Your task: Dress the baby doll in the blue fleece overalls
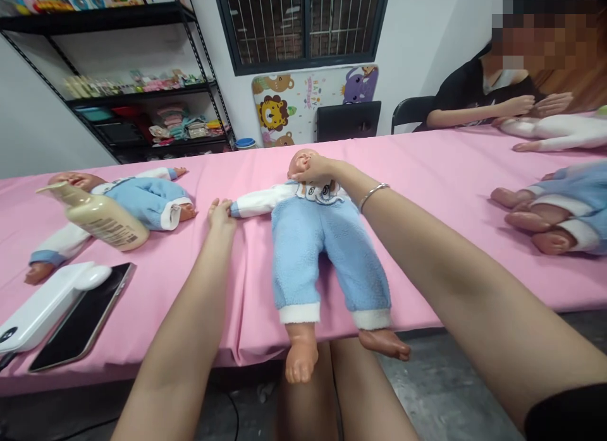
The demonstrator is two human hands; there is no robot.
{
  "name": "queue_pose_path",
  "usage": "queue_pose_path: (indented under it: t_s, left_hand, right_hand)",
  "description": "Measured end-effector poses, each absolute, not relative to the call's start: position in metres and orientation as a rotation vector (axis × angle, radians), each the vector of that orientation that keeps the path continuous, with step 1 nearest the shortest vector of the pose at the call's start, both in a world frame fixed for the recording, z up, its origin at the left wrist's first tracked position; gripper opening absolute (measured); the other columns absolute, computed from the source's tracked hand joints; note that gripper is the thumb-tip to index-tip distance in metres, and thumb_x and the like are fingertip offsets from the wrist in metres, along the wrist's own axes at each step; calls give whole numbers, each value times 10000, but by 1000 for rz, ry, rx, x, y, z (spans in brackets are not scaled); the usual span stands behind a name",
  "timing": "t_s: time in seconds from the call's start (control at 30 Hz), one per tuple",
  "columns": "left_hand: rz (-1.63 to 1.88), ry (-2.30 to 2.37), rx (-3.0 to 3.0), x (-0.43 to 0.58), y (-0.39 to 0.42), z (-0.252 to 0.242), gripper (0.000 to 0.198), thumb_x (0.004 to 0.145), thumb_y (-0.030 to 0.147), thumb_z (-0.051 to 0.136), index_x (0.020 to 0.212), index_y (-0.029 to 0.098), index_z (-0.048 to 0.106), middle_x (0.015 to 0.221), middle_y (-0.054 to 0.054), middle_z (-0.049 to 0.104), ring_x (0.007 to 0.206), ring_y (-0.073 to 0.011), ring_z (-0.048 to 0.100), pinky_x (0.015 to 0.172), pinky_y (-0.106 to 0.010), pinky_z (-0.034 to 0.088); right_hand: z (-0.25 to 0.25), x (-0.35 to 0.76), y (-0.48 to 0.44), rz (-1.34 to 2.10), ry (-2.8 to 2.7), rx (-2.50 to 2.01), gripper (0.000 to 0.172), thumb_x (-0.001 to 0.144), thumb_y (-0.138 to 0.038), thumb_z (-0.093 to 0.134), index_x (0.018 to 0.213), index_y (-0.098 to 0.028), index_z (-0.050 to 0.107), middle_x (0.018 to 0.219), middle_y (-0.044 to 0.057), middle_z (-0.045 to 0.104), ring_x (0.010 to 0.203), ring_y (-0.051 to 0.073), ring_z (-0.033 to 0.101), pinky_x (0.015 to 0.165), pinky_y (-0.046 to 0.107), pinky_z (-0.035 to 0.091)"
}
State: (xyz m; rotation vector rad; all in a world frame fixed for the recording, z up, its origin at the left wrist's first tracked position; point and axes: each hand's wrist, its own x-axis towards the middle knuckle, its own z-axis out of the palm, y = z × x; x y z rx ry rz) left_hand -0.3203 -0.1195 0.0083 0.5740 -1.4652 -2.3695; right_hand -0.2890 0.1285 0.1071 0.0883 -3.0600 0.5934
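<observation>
A baby doll (303, 239) in fluffy blue trousers and a white top with blue cuffs lies on its back before me, feet over the near table edge. My left hand (221, 215) is closed around the doll's hand at the end of its stretched-out sleeve. At the doll's mouth and chin, my right hand (318, 169) has its fingers bent against the face and covers part of it. The doll's other arm is hidden behind my right wrist, which wears a silver bangle (374, 194).
On the pink-covered table (441, 194), a second doll (147, 198), a pump bottle (104, 220), a phone (83, 318) and a white device (45, 302) lie left. More dolls (564, 210) lie right. A person (478, 93) sits at the far right, handling another doll (559, 128).
</observation>
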Motion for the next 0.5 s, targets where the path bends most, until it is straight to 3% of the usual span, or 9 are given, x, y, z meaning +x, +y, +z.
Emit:
queue_pose_path:
  t_s: [0.1, 0.27, 0.4, 0.5]
  left_hand:
    - [-2218, -1577, 557, -323, -125, 3, 404, 633, -48, 465, 970, 172, 425, 786, 44, 488, 559, -3, 460, 583, -133, 370]
    - [-1807, -1877, 506, -330, -133, -8, 420, 645, -31, 505, 1024, 147, 532, 913, -10, 574, 740, -52, 556, 703, -177, 440]
    - [-1586, -1936, 467, -325, -130, 3, 531, 642, -38, 524, 1140, 143, 483, 1109, -74, 578, 1016, -125, 582, 895, -253, 472]
    - [-1492, -1922, 174, -311, -104, 29, 425, 702, -4, 501, 1104, 135, 488, 1140, -89, 583, 1053, -124, 580, 962, -265, 464]
  right_hand:
    - [104, -278, 173, 970, -3111, 64, 352, 742, -425, 720, 889, -112, 650, 852, 96, 623, 711, 162, 574, 684, 292, 474]
    - [66, -250, 230, 1681, -2842, 84, 315, 749, -412, 723, 732, -125, 592, 641, 23, 532, 541, 73, 437, 506, 210, 355]
    - [35, -228, 238, 1865, -2681, 16, 323, 766, -405, 672, 682, -122, 541, 612, 20, 522, 471, 54, 367, 439, 213, 256]
    - [22, -221, 235, 1789, -2595, 52, 194, 746, -296, 647, 737, -121, 565, 652, 16, 546, 507, 65, 399, 495, 224, 296]
